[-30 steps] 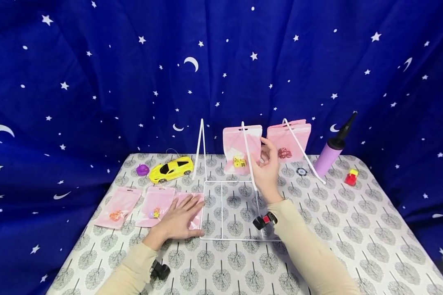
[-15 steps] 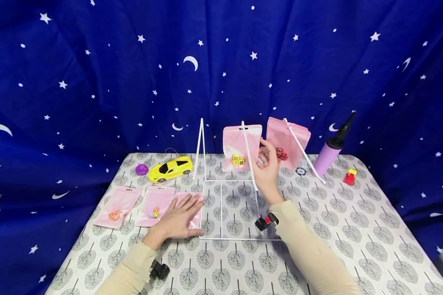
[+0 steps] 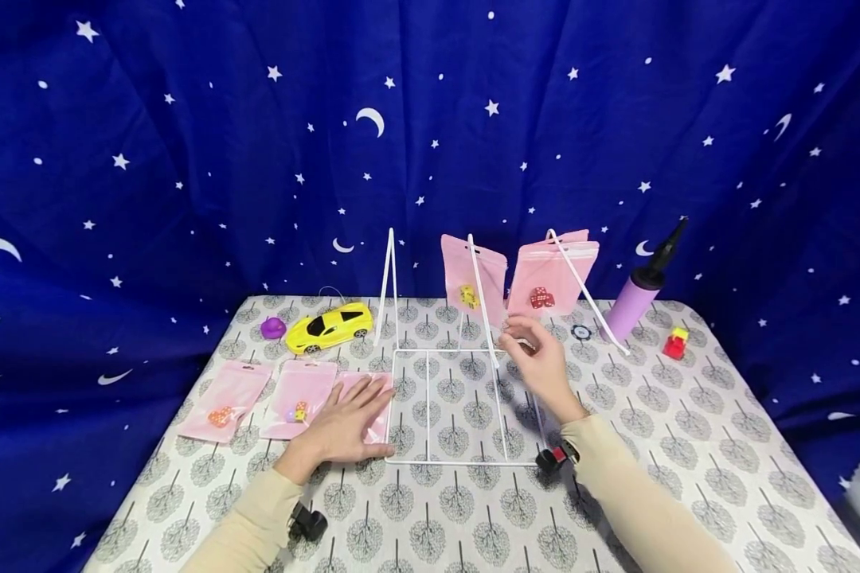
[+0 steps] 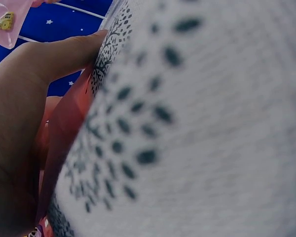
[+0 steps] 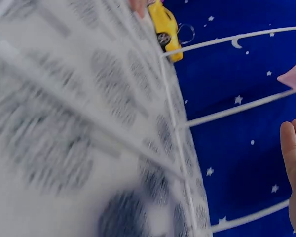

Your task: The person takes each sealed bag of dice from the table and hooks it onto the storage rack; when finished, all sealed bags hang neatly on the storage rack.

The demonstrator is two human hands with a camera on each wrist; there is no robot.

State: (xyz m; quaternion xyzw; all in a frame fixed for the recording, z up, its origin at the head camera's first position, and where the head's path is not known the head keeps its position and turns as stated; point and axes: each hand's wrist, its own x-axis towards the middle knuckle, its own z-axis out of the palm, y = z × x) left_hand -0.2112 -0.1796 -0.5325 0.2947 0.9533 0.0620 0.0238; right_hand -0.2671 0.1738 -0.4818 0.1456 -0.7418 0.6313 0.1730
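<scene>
Starry blue curtain (image 3: 222,119) hangs behind the table (image 3: 724,469), which has a tree print all over its top. White wire rack (image 3: 428,406) stands abt mid-table; a pink bag (image 3: 456,267) w/ yellow dice (image 3: 469,297) hangs off its middle arm, over toward the back edge. Right hand (image 3: 541,358) is just below it: fingers loosely bent, nothing in them, and the right wrist view shows a gap to the bag. Left hand (image 3: 349,422) lies flat, fingers spread, on another bag (image 3: 380,416) right beside the rack's left side, resting w/o gripping afaict. Orange-dice bag (image 3: 240,382) lies nearer the left edge. Red-dice bag (image 3: 533,274) hangs on the right arm.

What could go wrong imo: the yellow-dice one hangs tilted, so if the right hand clips it, it could swing or slide off. Rack's just thin wire, so bumping an arm could prob shift the whole thing. Dragging the left hand could crease its bag or skid it into the rack.
</scene>
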